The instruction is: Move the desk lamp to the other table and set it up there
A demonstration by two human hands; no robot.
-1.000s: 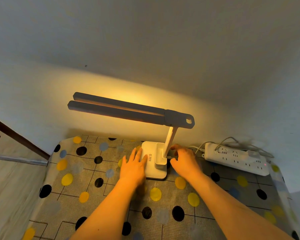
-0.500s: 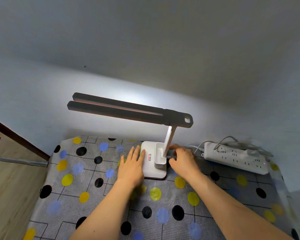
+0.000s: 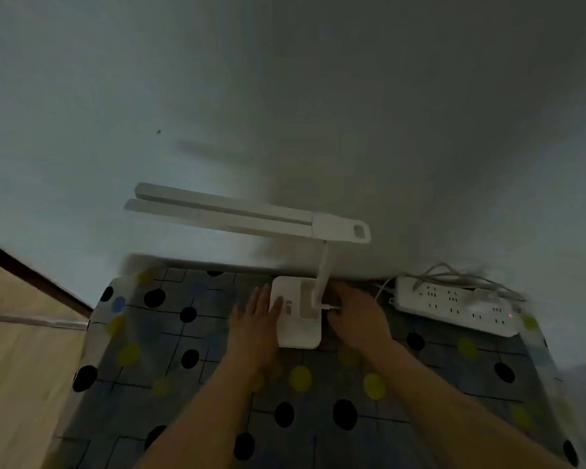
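Right hand (image 3: pixel 356 316): grip narrow, fingertips curled onto a small white plug (image 3: pixel 330 307) at the right side of the base of a white plastic desk lamp (image 3: pixel 296 319), just right of centre frame. Left hand (image 3: pixel 256 319): grip wide, fingers straight, lying flat on the base's left edge.

The lamp stands upright at centre frame on the worktop (image 3: pixel 183 350), which is covered by a grey grid-pattern cloth with black, yellow and blue dots. Its thin stem carries an unlit twin-bar head reaching toward the left of frame.

A white multi-socket power strip (image 3: pixel 454 304) lies at the right of frame, near the right hand but apart, with a red indicator lit and cables looped behind it. The frame is dim and blurred.
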